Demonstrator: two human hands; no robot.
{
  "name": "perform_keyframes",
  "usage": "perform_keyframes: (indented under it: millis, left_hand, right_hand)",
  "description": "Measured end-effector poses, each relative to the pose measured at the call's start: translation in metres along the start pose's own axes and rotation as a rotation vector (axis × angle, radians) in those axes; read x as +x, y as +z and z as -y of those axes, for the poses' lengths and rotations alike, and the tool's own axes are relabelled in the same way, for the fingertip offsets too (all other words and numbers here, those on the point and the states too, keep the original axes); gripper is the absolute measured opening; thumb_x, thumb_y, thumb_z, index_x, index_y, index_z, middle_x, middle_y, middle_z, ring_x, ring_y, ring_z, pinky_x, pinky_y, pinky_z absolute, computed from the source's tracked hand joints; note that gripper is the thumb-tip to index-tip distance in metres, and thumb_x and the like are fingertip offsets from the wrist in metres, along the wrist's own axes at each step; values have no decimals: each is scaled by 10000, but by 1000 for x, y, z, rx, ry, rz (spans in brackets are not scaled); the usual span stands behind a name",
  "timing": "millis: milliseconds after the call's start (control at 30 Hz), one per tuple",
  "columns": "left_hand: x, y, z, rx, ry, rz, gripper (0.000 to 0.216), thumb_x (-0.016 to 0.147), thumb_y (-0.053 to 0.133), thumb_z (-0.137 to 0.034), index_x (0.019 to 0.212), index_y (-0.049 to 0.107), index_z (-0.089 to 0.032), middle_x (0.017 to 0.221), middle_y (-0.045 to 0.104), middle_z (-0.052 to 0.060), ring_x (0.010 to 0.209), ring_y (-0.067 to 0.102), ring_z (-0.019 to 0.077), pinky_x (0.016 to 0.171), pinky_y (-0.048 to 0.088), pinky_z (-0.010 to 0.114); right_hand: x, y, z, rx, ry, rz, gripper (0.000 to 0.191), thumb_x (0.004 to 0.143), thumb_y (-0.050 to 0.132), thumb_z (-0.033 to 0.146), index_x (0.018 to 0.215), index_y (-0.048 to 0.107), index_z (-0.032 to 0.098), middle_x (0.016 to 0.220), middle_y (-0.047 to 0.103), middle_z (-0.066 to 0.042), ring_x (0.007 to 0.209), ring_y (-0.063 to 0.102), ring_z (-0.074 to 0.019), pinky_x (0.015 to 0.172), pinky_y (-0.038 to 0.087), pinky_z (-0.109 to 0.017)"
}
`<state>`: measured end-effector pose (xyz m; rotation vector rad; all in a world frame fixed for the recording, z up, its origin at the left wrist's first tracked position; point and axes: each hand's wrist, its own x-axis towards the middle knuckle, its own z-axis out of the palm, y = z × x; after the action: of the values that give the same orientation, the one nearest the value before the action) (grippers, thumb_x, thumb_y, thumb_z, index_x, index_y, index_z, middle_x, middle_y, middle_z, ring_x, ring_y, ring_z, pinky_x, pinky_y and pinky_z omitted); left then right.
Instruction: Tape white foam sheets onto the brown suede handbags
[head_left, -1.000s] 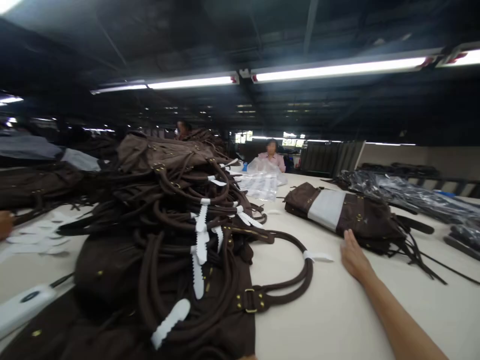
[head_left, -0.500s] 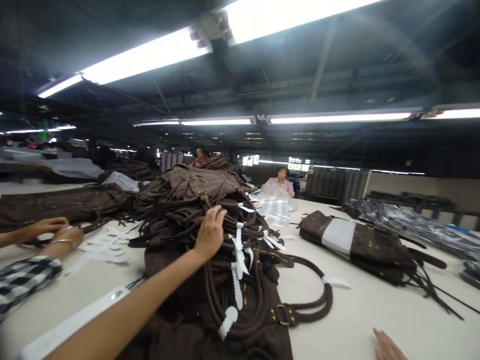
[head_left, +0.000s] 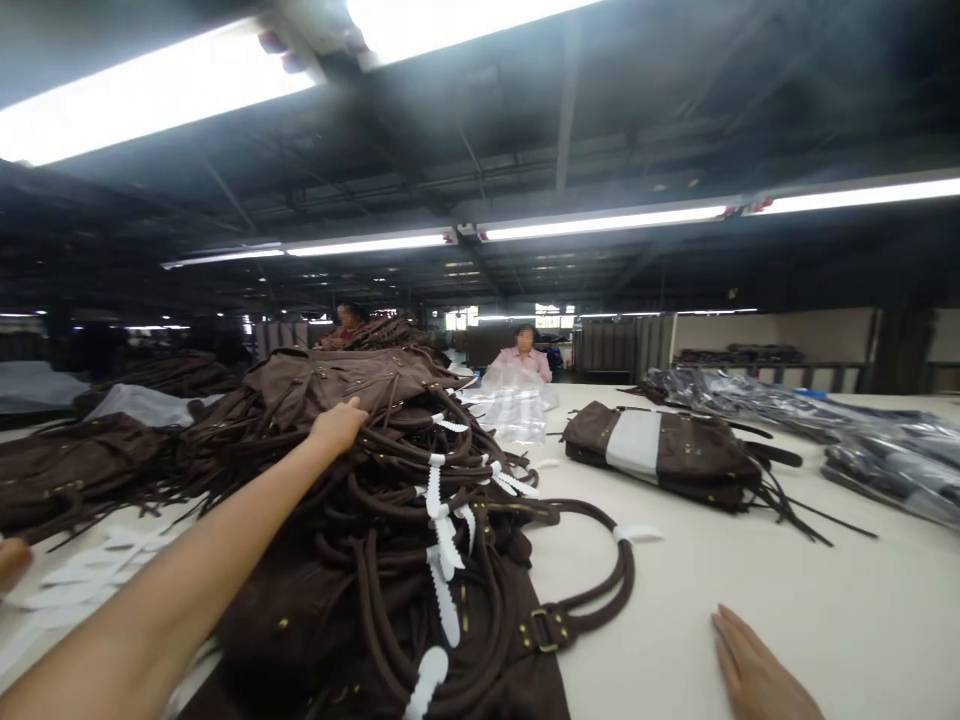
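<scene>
A tall heap of dark brown handbags fills the middle of the head view. My left hand reaches over it, fingers bent and closed at the front edge of the top handbag; its grip is partly hidden. Looped handles hang down the front of the heap, several carrying white toothed strips. One handle with a brass-coloured buckle lies out on the table. My right hand is low at the right over the pale tabletop, fingers stretched out, holding nothing.
A folded brown bag with a white band lies to the right, straps trailing. Behind it are bags in clear plastic. White strips and a co-worker's hand are at the left. A person in pink is across the table.
My left hand has moved left across the heap, from among the handles to the top bag. The view has turned right, leaving little of the co-worker's hands. More of my right hand shows.
</scene>
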<state>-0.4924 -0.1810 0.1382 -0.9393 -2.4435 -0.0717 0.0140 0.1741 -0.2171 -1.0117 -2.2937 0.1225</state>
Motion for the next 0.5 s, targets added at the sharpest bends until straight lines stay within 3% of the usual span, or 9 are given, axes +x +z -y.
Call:
perform_keyframes:
  millis: [100, 200, 400, 500]
  left_hand:
    - [14, -47, 0, -41, -32, -30, 76, 641, 621, -145, 678, 651, -205, 802, 664, 63, 810, 635, 241, 714, 475, 307]
    - [17, -106, -10, -105, -63, -160, 97, 642, 669, -238, 734, 644, -218, 695, 643, 7, 780, 623, 210, 685, 448, 253]
    - [-17, -230, -67, -298, -61, -649, 305, 853, 495, -383, 879, 579, -90, 874, 629, 15, 930, 596, 170, 801, 405, 246]
    - [-35, -294, -86, -393, 35, -734, 432, 917, 390, -416, 978, 498, -3, 985, 599, 52, 988, 591, 195, 813, 400, 271]
  right_hand:
    - [0, -16, 21, -26, 33, 27, 550, 868, 285, 336, 1183, 641, 59, 1334, 564, -146, 1236, 535, -267, 1053, 454, -405]
    - [1, -23, 32, -23, 17, 36, 506, 858, 310, 282, 1156, 649, 54, 1314, 578, -163, 1227, 542, -273, 1071, 429, -401]
    - [-1, -25, 32, 22, -32, -17, 431, 838, 362, 233, 1109, 663, 87, 1254, 621, -163, 1239, 532, -264, 1065, 426, -380]
    - [-7, -38, 47, 139, 20, 0, 447, 837, 371, 271, 1143, 636, 83, 1317, 566, -182, 1238, 530, -284, 1056, 424, -402]
